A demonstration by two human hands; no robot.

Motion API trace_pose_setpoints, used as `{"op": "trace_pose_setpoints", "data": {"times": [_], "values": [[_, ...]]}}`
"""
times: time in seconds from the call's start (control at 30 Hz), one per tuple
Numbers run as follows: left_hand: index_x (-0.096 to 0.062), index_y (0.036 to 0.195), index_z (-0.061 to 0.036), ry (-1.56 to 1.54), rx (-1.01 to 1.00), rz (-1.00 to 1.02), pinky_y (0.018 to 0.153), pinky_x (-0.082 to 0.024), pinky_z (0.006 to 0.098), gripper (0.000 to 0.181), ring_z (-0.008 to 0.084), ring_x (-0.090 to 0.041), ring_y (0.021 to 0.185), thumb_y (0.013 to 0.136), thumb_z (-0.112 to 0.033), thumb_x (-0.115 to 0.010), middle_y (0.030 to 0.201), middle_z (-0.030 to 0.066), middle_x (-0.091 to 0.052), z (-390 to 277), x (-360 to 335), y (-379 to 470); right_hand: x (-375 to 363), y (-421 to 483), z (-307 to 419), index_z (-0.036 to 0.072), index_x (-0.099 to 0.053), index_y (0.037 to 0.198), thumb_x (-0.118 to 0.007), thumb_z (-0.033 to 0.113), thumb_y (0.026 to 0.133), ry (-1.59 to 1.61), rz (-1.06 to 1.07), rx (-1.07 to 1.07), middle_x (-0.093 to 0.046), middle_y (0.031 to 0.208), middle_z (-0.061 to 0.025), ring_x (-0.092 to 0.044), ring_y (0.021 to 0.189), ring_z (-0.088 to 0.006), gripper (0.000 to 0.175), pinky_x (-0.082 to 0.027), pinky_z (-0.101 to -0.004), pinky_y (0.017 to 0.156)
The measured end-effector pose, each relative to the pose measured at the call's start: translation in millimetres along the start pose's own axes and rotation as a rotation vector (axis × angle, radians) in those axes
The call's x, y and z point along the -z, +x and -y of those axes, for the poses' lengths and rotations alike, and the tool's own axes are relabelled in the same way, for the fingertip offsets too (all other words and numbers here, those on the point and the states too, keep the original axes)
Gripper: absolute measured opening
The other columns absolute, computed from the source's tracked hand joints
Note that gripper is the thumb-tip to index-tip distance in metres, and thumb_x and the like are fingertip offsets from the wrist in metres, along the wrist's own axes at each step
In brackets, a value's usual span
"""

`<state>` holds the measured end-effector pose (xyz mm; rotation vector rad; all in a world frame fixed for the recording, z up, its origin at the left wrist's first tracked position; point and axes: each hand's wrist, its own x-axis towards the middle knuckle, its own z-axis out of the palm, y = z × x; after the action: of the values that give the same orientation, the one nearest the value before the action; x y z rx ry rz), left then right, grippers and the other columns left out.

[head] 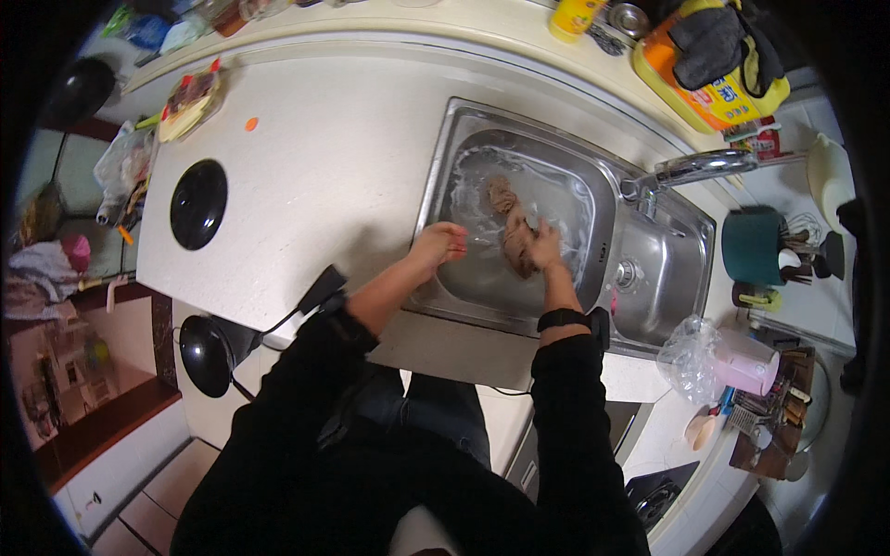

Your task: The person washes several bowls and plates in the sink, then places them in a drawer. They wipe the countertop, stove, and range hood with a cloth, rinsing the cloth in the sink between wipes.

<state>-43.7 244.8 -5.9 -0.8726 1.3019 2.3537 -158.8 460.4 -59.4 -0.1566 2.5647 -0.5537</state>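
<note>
A wet, twisted brown cloth [516, 236] lies in the large basin of a stainless steel sink [425, 208], with shallow, foamy water around it. At the cloth's lower right side is my right hand [546, 247], touching it with blurred fingers; whether they grip it is hard to tell. Over the basin's left side my left hand [439, 244] hovers apart from the cloth. Its fingers are loosely bent and nothing shows in them.
A chrome faucet [702, 167] stands by the small basin [667, 278]. Right of it are a teal utensil holder [754, 243] and a pink container [747, 361]. Leftwards, a black round lid [199, 204] and an orange slice [252, 124] lie on the counter. A yellow jug [702, 83] stands behind.
</note>
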Motion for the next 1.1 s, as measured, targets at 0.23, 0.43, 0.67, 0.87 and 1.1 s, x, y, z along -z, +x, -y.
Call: {"op": "trace_pose_setpoints", "data": {"times": [0.23, 0.43, 0.67, 0.87, 1.1], "values": [[-0.06, 0.098, -0.0004, 1.276, 0.033, -0.069, 0.076, -0.046, 0.0399, 0.026, 0.0278, -0.056, 0.088, 0.083, -0.018, -0.048, 0.099, 0.0139, -0.058, 108, -3, 128, -54, -33, -27, 0.017, -0.046, 0.123, -0.053, 0.024, 0.079, -0.379, 0.529, 0.126, -0.052, 0.111, -0.0218, -0.05, 0.103, -0.0364, 0.046, -0.04, -0.0427, 0.086], [-0.059, 0.102, -0.0004, 1.747, 0.078, 0.307, 0.081, -0.043, 0.0435, 0.035, 0.0354, -0.054, 0.095, 0.082, -0.027, -0.05, 0.105, 0.0192, -0.057, 113, 6, 112, -4, -6, -54, 0.005, -0.044, 0.122, -0.052, 0.019, 0.081, 0.053, 0.35, 0.0, -0.045, 0.123, -0.0212, -0.047, 0.106, -0.036, 0.044, -0.042, -0.0437, 0.083], [-0.055, 0.11, -0.0026, 1.979, 0.011, 0.339, 0.093, -0.035, 0.0437, 0.043, 0.0384, -0.044, 0.108, 0.077, -0.03, -0.056, 0.117, 0.0194, -0.047, 65, -10, 93, -40, -16, -73, 0.018, -0.026, 0.136, -0.049, 0.013, 0.082, -0.254, 0.095, -0.134, -0.035, 0.128, -0.0265, -0.045, 0.109, -0.0375, 0.059, -0.038, -0.0449, 0.091], [-0.021, 0.137, -0.0177, 1.641, 0.075, 0.124, 0.1, -0.023, 0.0535, 0.082, 0.0383, -0.02, 0.127, 0.07, -0.022, -0.067, 0.142, 0.0181, -0.012, 38, -42, 49, -30, -12, -40, 0.012, -0.059, 0.107, -0.049, 0.016, 0.081, -0.27, 0.294, 0.026, -0.057, 0.106, -0.0167, -0.055, 0.096, -0.0318, 0.029, -0.043, -0.0405, 0.083], [-0.02, 0.136, -0.0195, 1.355, -0.375, 0.395, 0.097, -0.02, 0.0614, 0.095, 0.0336, -0.015, 0.13, 0.061, -0.027, -0.077, 0.142, 0.0132, -0.013, 29, -73, 38, 83, -92, 49, 0.002, -0.057, 0.076, -0.044, 0.009, 0.078, 0.826, 0.129, 0.148, -0.055, 0.071, -0.0073, -0.051, 0.062, -0.0139, 0.015, -0.039, -0.0252, 0.057]]}}
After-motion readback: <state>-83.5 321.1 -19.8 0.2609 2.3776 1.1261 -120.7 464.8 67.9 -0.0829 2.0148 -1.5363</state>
